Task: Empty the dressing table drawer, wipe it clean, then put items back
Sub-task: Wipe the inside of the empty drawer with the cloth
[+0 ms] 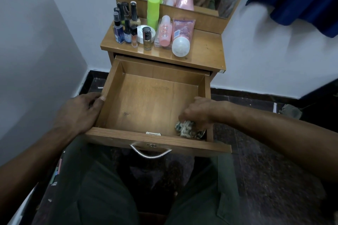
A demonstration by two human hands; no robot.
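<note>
One cloth — bunched under the right hand's grip, drawer's front-right corner.

Two bare forearms without sleeves, left hand at nine o'clock, right hand at three o'clock, no rings or watch visible, dark green trousers at six o'clock

The drawer floor lies bare except the near right corner, filled by the cloth
</note>
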